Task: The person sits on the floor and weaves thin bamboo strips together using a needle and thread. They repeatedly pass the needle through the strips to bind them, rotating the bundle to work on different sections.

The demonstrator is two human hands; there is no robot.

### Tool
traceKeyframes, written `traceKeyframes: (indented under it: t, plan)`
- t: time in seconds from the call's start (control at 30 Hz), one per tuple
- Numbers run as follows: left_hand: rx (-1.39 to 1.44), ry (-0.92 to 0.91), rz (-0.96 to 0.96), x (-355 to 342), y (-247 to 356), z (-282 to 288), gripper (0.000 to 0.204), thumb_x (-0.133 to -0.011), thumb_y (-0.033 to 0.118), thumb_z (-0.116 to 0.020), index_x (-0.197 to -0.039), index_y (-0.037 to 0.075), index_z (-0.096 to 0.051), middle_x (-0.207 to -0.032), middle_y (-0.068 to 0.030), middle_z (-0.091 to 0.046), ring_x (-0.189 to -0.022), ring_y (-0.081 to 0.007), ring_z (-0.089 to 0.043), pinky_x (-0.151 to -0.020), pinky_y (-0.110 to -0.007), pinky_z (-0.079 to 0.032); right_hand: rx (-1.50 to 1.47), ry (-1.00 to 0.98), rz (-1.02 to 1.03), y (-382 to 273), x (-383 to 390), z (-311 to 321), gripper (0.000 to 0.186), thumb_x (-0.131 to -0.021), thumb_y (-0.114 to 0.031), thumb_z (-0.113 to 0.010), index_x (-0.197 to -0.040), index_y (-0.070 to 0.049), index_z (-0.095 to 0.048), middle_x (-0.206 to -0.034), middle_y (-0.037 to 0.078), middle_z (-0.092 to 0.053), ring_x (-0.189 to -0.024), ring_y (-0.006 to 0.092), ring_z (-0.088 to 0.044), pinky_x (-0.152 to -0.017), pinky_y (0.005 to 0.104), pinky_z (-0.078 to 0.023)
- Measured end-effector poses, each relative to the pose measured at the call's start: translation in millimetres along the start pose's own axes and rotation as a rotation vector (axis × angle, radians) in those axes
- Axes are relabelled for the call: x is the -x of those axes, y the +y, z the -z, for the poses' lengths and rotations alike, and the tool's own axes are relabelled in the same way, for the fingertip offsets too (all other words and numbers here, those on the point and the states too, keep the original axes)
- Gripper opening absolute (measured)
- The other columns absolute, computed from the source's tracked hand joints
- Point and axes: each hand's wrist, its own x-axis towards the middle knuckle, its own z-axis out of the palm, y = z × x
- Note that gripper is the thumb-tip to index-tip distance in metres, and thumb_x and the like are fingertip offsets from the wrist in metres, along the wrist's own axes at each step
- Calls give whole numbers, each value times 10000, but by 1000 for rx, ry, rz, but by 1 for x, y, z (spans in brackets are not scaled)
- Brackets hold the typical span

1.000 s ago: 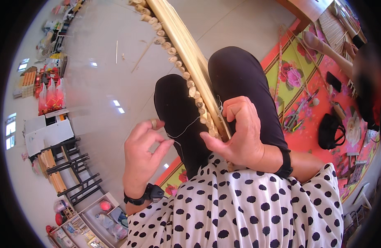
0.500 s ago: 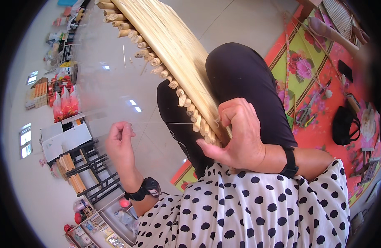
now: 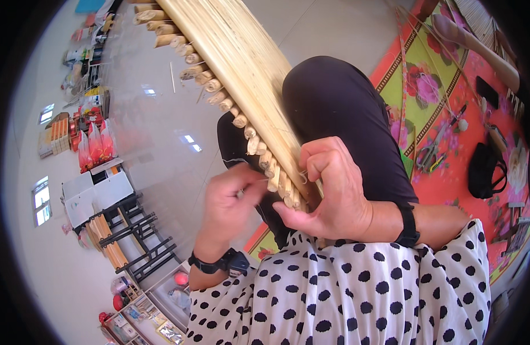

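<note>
A long mat or bundle of pale, straw-coloured plant stalks (image 3: 242, 69) slants from the top left down to my lap, lying against my dark-trousered knees. Its cut round stalk ends (image 3: 239, 121) stick out in a row along the left edge. My right hand (image 3: 336, 192) grips its lower end, thumb under the stalk ends and bent fingers on the near edge. Close to the left of those ends, my left hand (image 3: 230, 192) is closed and slightly blurred. A thin thread at its fingertips is only faintly visible. A small curl of fibre shows by my right fingers.
On the flowered red mat (image 3: 448, 190) at right lie scissors (image 3: 430, 155), a dark phone (image 3: 486, 92) and a black pouch (image 3: 484, 167). Another person's arm (image 3: 477, 49) reaches in at upper right. Folded black-framed furniture (image 3: 135, 233) and red bags (image 3: 97, 146) stand along the left.
My left hand has moved right, from out at the taut thread's end to beside the stalk ends. My right hand keeps its grip. The other person's arm has shifted slightly.
</note>
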Motion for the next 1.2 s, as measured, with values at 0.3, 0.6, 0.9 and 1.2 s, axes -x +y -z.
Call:
traceKeyframes:
  t: [0.3, 0.6, 0.9, 1.2]
  plan:
    - [1386, -5, -327, 3, -14, 1, 372, -1078, 363, -405, -773, 163, -479, -816, -21, -522, -742, -215, -478, -814, -434, -402, -124, -124, -48, 2, -2, -3, 648, -601, -202, -912, -1036, -52, -456, -1046, 155, -513, -888, 342, -538, -728, 383, -505]
    - [1052, 52, -175, 2, -1, 24, 362, -1082, 337, -387, -773, 148, -397, -682, 1, -387, -548, -127, -333, -607, -341, -373, -127, -294, -91, -2, -6, -7, 513, -689, -255, -832, -1010, -1, -524, -1009, 187, -477, -888, 366, -535, -747, 410, -510]
    - [994, 245, -74, -11, -8, 31, 386, -1069, 352, -427, -743, 149, -388, -579, 15, -314, -481, -113, -230, -492, -321, -296, -140, -362, -113, -7, -11, -9, 487, -722, -227, -798, -1031, 24, -517, -1001, 198, -467, -906, 378, -510, -804, 428, -491]
    - [1053, 41, -144, -1, -16, 35, 381, -1094, 344, -368, -765, 152, -392, -611, 21, -353, -468, -105, -241, -542, -340, -343, -334, -373, -80, 10, -4, 6, 425, -805, -246, -781, -1034, 5, -524, -1030, 194, -495, -941, 374, -525, -826, 405, -491]
